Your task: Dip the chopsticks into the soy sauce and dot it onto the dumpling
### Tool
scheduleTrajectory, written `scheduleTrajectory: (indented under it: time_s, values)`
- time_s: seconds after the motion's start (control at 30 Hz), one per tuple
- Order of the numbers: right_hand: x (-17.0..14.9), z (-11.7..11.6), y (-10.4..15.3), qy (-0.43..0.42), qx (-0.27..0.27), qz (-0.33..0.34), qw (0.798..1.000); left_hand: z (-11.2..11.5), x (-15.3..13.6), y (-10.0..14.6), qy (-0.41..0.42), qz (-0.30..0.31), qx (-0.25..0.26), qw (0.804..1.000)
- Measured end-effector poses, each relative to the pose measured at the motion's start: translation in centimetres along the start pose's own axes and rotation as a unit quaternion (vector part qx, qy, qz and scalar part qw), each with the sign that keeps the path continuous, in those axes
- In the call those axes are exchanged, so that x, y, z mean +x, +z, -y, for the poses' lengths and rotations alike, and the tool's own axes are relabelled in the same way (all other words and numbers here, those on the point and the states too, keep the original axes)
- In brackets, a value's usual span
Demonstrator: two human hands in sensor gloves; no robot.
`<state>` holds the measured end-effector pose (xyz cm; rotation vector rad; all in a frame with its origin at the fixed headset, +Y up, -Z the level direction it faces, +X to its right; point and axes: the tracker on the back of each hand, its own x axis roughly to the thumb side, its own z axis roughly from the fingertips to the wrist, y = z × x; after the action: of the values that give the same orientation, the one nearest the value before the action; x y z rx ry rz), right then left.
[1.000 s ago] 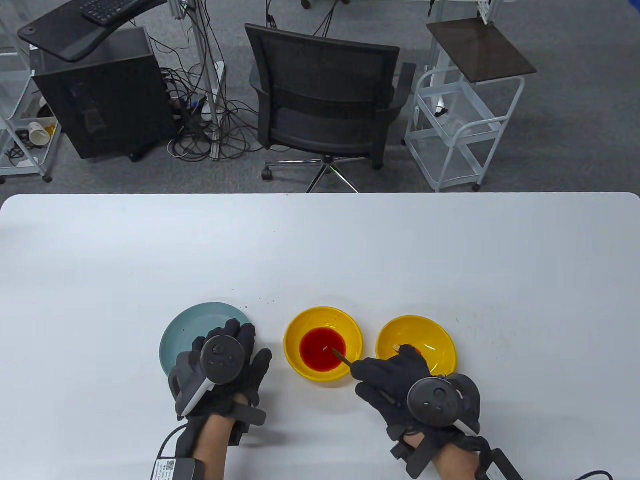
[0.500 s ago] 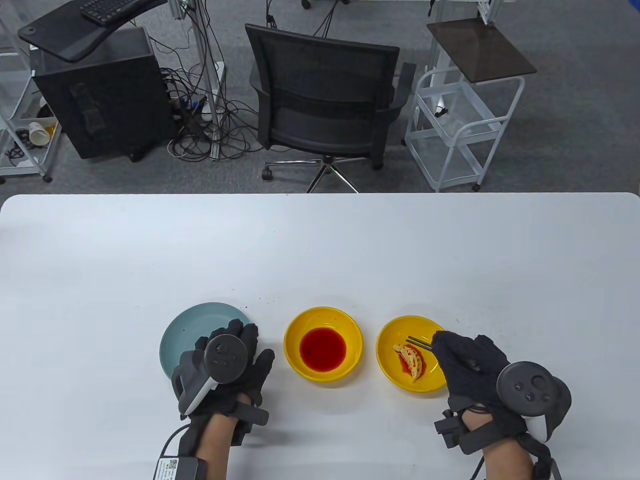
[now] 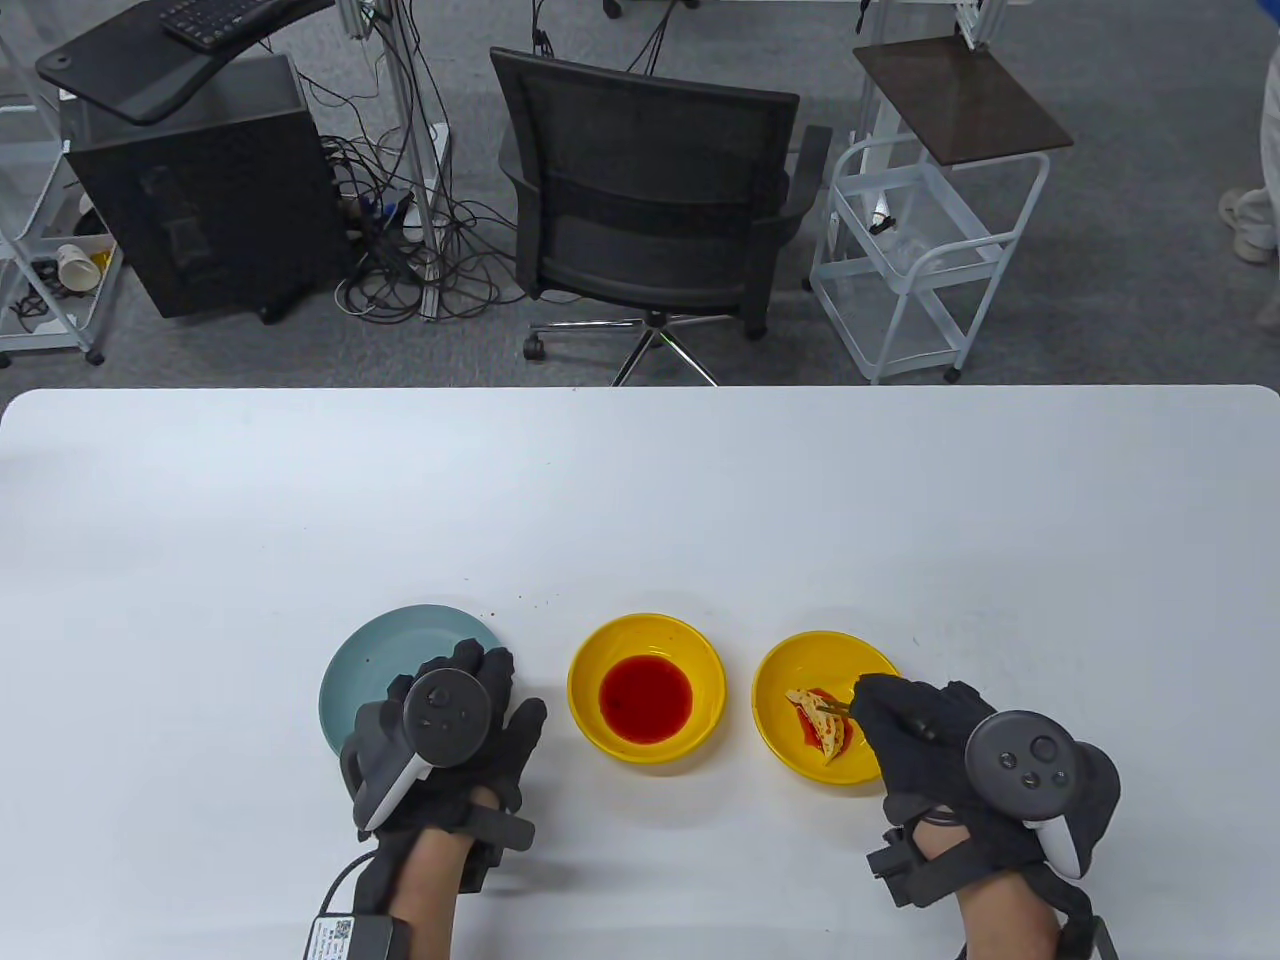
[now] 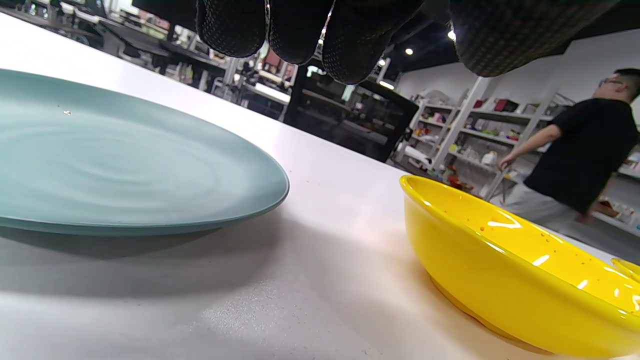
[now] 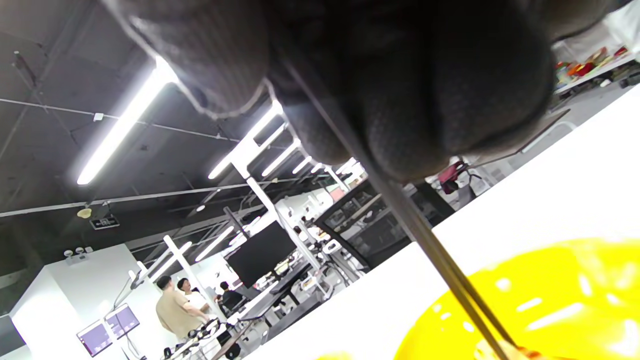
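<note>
My right hand point(image 3: 915, 735) grips dark chopsticks point(image 3: 838, 706), whose tips touch the pale dumpling point(image 3: 820, 722) lying on red sauce in the right yellow bowl point(image 3: 800, 665). In the right wrist view the chopsticks point(image 5: 425, 245) run from my gloved fingers point(image 5: 410, 100) down into that bowl point(image 5: 560, 295). The middle yellow bowl point(image 3: 590, 665) holds red soy sauce point(image 3: 645, 698); its side shows in the left wrist view point(image 4: 500, 280). My left hand point(image 3: 460, 715) rests flat, holding nothing, over the near edge of a blue-green plate point(image 3: 390, 650); its fingertips point(image 4: 300, 30) hang above the plate point(image 4: 125, 165).
A few dark specks lie on the white table point(image 3: 640, 500) beyond the plate. A black office chair point(image 3: 650, 200) and a white cart point(image 3: 920, 250) stand beyond the far edge. A person in black point(image 4: 575, 150) walks in the background.
My right hand moved from the soy sauce bowl to the right bowl, then lowered the chopstick tips onto the dumpling. My left hand stayed put.
</note>
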<state>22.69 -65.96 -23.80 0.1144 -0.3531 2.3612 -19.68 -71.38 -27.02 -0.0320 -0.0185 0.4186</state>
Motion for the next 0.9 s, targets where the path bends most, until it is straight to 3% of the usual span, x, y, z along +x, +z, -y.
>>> scheduleTrajectory:
  time_s: [0.37, 0.63, 0.9]
  values:
    - [0.5, 1.2, 0.4, -0.026, -0.033, 0.023, 0.999, -0.1, -0.1, 0.0, 0.003, 0.000, 0.003, 1.000]
    - [0.1, -0.4, 0.0, 0.010, 0.002, 0.011, 1.000, 0.0, 0.0, -0.1, 0.000, 0.000, -0.001, 1.000]
    - [-0.2, -0.1, 0.0, 0.002, 0.003, -0.001, 1.000, 0.1, 0.0, -0.1, -0.002, -0.001, -0.003, 1.000]
